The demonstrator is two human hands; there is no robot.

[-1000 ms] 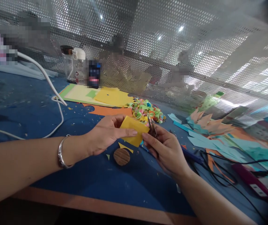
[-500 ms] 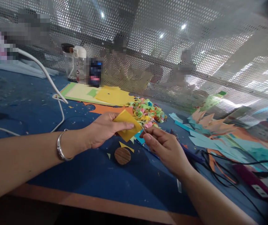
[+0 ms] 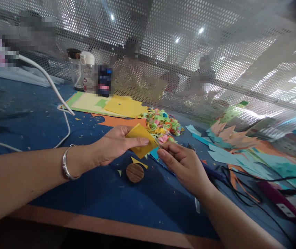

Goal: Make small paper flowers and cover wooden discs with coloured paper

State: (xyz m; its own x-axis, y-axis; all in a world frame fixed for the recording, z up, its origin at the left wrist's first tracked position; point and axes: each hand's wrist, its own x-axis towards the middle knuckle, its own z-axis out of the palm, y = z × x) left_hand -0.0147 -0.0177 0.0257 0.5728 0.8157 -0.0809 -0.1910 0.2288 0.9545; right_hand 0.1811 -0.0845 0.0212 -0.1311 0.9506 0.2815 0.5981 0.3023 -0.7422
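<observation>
My left hand (image 3: 116, 143) pinches a folded piece of yellow paper (image 3: 140, 140) just above the blue table mat (image 3: 98, 193). My right hand (image 3: 184, 164) is closed around small scissors (image 3: 158, 143), whose tips meet the paper's right edge. Most of the scissors are hidden inside the fist. A round wooden disc (image 3: 134, 172) lies on the mat below the paper, with small yellow offcuts (image 3: 139, 161) beside it. A silver bangle (image 3: 66, 162) circles my left wrist.
A heap of curled coloured paper bits (image 3: 162, 125) lies behind my hands, with orange and yellow sheets (image 3: 116, 110) to its left. Teal and peach cut paper (image 3: 230, 145) covers the right side. Black cables (image 3: 254, 186), a white cable (image 3: 59, 103), two bottles (image 3: 83, 71) and a perforated screen (image 3: 189, 52) surround the area.
The scissors were upright and visible above my right hand; now they point left into the yellow paper's edge. My left hand turned the paper slightly and lifted it a little.
</observation>
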